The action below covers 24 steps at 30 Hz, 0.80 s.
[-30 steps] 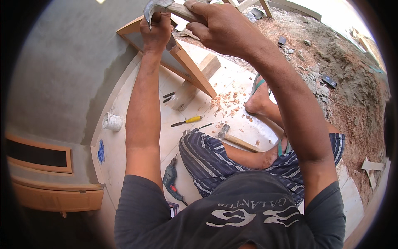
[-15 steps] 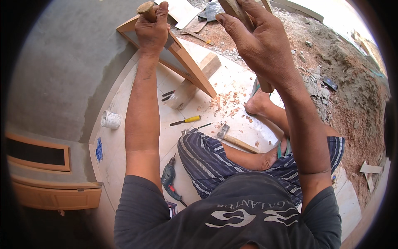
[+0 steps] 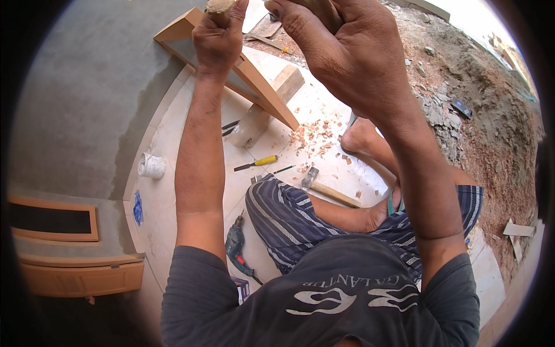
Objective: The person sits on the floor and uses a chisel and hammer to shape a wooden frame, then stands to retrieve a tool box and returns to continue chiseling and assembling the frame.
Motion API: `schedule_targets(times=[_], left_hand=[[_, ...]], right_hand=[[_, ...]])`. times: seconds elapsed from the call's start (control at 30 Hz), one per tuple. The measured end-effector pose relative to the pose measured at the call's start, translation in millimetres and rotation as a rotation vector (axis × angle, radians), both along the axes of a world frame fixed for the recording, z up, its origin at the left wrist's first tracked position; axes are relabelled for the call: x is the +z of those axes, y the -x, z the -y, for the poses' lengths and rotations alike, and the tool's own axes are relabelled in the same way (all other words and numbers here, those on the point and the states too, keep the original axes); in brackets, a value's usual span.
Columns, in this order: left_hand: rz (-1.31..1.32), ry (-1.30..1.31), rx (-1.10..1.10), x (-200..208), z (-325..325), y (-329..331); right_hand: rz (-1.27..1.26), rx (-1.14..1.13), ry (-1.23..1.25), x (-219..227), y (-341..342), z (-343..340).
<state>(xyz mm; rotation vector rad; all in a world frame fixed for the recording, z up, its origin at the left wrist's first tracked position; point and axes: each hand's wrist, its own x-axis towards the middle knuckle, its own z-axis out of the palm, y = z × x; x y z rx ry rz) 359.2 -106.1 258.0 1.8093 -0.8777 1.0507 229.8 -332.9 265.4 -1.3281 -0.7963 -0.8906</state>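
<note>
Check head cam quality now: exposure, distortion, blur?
Head view: background blown out white at upper right, deep shadow at lower left; black fisheye rim, and the tiled floor's edge bows along the grey wall; drill looks fairly sharp; right hand cut by the upper edge.

The chisel [image 3: 256,163] has a bright yellow handle and a dark blade. Beyond it, the held handle [image 3: 220,6] is pale tan, the held wooden piece [image 3: 324,14] brown and the frame [image 3: 265,89] orange-brown. Right of the chisel, the hammer [image 3: 333,194] pairs a grey head with a tan handle, and the shavings [image 3: 315,137] are reddish tan. Left of it, a white pot [image 3: 151,166] and a vivid blue patch [image 3: 138,208] mark cream tiles [image 3: 167,199]. Nearer than the chisel come a dark teal drill [image 3: 235,240] with a red spot, navy shorts [image 3: 272,211] striped pale grey, and a charcoal shirt [image 3: 347,266] printed whitish.
</note>
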Motion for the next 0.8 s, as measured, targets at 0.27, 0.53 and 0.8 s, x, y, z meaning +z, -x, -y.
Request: schedule_targets(times=[0.27, 0.53, 0.8], left_hand=[[-0.188, 0.031, -0.052, -17.5, -24.7, -6.4], [-0.158, 0.241, -0.014, 30.5, -2.4, 57.8], [-0.399, 0.084, 0.402, -29.7, -90.7, 147.7]], right_hand=[[-0.204, -0.147, 0.386, -0.3, -8.8, -6.8], [-0.261, -0.061, 0.103, -24.4, 39.6, 14.6], [-1.249, 0.285, 0.092, -183.9, 116.2, 76.4]])
